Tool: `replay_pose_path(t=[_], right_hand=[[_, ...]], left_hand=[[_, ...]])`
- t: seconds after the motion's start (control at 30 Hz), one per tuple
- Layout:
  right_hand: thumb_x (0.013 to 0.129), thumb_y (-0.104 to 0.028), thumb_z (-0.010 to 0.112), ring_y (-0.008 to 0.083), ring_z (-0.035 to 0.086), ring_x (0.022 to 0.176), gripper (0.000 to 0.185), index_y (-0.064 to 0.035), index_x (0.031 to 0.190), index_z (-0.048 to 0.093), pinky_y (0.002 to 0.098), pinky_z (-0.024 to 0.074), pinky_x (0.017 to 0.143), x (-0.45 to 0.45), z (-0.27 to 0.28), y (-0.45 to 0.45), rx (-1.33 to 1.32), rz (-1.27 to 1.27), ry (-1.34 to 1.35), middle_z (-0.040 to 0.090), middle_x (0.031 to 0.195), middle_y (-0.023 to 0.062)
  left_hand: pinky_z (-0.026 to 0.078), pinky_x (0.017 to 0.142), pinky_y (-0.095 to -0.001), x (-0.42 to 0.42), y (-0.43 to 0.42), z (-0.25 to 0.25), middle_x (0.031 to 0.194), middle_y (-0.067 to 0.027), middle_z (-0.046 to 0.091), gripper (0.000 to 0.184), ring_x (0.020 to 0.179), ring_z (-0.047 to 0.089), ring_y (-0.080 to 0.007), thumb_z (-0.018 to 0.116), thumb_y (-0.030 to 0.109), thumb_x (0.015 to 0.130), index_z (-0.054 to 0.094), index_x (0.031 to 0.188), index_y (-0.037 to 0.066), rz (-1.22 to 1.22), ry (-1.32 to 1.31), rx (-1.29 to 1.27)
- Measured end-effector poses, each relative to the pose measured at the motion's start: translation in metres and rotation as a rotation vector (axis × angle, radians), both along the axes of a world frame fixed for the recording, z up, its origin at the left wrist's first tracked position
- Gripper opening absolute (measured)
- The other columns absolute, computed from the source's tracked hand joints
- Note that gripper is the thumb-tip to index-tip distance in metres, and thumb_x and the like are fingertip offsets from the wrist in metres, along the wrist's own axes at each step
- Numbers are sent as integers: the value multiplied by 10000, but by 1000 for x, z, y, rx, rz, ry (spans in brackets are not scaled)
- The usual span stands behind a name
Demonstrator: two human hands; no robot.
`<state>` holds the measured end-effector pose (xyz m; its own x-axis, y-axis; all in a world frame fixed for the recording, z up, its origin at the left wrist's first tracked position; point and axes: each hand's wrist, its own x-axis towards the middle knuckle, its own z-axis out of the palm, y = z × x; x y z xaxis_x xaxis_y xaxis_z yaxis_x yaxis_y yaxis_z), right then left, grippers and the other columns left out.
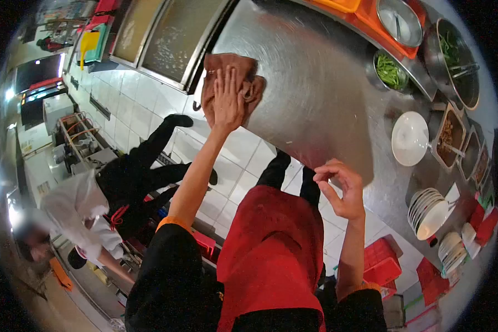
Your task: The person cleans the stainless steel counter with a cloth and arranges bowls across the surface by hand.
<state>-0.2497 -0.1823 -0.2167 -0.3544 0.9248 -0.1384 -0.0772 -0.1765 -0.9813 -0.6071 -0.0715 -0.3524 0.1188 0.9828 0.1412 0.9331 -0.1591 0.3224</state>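
Observation:
My left hand [227, 105] lies flat, fingers stretched out, on a folded brown cloth [252, 91]. The cloth covers the left edge of a steel worktop [299, 72], and part of it is bunched beside my fingers. My right hand [343, 188] hovers near the worktop's front edge with the fingers half curled and the thumb apart. Nothing shows in it. Below, between my arms, hangs my red apron [268, 243].
On the right are a white plate [410, 138], stacked plates [430, 214], a bowl of green vegetables [390, 71] and a large steel pot [451, 61]. Framed panels [177, 41] border the worktop's left. Another person [83, 199] bends over at the left. Red crates [382, 263] stand lower right.

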Motion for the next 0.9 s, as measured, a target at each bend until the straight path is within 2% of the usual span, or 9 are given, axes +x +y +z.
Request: replay_pose_path(t=[0.1, 0.3, 0.33, 0.4, 0.53, 0.6, 0.77, 0.83, 0.9], right_hand=[[849, 3, 665, 155, 611, 805, 215, -4, 1063, 683, 286, 492, 729, -2, 15, 6, 49, 38, -33, 672, 909, 83], [862, -54, 690, 168, 611, 832, 251, 32, 1096, 667, 286, 493, 750, 3, 34, 8, 19, -15, 19, 663, 950, 117], [868, -61, 685, 180, 603, 851, 254, 46, 1097, 655, 296, 485, 760, 6, 38, 8, 44, -21, -25, 653, 947, 122], [881, -90, 681, 192, 578, 854, 273, 64, 1103, 638, 309, 472, 764, 12, 44, 3, 19, -78, -68, 645, 943, 134], [868, -124, 692, 179, 596, 826, 278, 56, 1077, 661, 294, 470, 725, 33, 74, -5, 69, -97, -188, 665, 917, 120], [872, -138, 694, 178, 590, 816, 278, 53, 1071, 662, 295, 466, 724, 48, 85, -15, 81, -174, -217, 666, 912, 115], [888, -181, 706, 180, 566, 788, 290, 39, 1070, 656, 302, 455, 707, 81, 100, -31, 126, -367, -225, 648, 891, 108], [889, -156, 701, 189, 570, 788, 278, 36, 1084, 652, 302, 459, 707, 91, 99, -33, 128, -384, -191, 644, 887, 120], [882, -125, 700, 190, 572, 778, 274, 38, 1096, 651, 304, 468, 712, 96, 92, -35, 142, -395, -190, 648, 890, 126]], left_hand=[[141, 1223, -524, 40, -20, -4, 1625, -212, 267, 702, 1517, 174, -434, 484, 241, 941, 282, 1546, -51, -203, -2, -73], [311, 1163, -495, 178, -147, -22, 1471, -159, 503, 431, 1377, 427, -392, 495, 192, 912, 576, 1289, 0, -575, -309, -42], [376, 1096, -482, 206, -163, -2, 1343, -136, 562, 330, 1309, 485, -378, 517, 191, 906, 595, 1195, 52, -539, -693, -387], [436, 1014, -463, 253, -202, 9, 1228, -141, 605, 204, 1203, 555, -350, 526, 149, 910, 625, 1070, 72, -599, -975, -530], [506, 922, -427, 298, -220, 44, 1111, -149, 661, 142, 1069, 642, -332, 515, 82, 931, 657, 941, 75, -661, -1101, -715], [518, 867, -400, 295, -200, 59, 1055, -165, 679, 206, 971, 669, -310, 441, 71, 993, 641, 958, 36, -354, -1359, -1291], [495, 813, -412, 236, -121, 36, 914, -191, 669, 300, 864, 636, -307, 406, 113, 1022, 647, 923, -35, -202, -1370, -453], [464, 991, -413, 201, -54, 45, 1223, -202, 638, 342, 1146, 600, -271, 384, 172, 1063, 607, 1223, -33, 40, -1016, -488], [352, 1125, -452, 181, 16, 59, 1448, -244, 465, 469, 1345, 457, -376, 498, 205, 1051, 400, 1445, -29, -83, -701, -38]])
